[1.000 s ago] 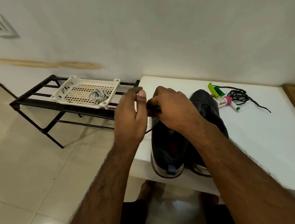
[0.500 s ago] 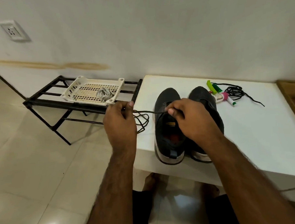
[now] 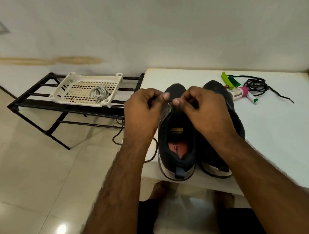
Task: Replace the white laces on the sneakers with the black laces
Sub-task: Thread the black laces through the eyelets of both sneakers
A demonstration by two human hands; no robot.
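Note:
Two dark sneakers stand side by side at the front edge of a white table (image 3: 275,138), heels toward me. Over the left sneaker (image 3: 177,144), my left hand (image 3: 143,111) and my right hand (image 3: 203,107) meet at its upper eyelets, fingers curled, each pinching a black lace (image 3: 118,136). The slack of that lace trails off the table's left edge. The right sneaker (image 3: 218,91) is mostly hidden by my right arm. A second black lace (image 3: 256,85) lies coiled at the back right. The white laces (image 3: 99,93) lie in a white basket (image 3: 74,79).
The basket sits on a black metal rack (image 3: 43,111) left of the table, against the wall. Markers and a small tube (image 3: 237,90) lie beside the coiled lace. Tiled floor spreads at the left. My bare feet show under the table edge.
My hands were apart, stretching the black lace across the left sneaker. Now they have come together over its eyelets, and the lace slack hangs down the table's left side.

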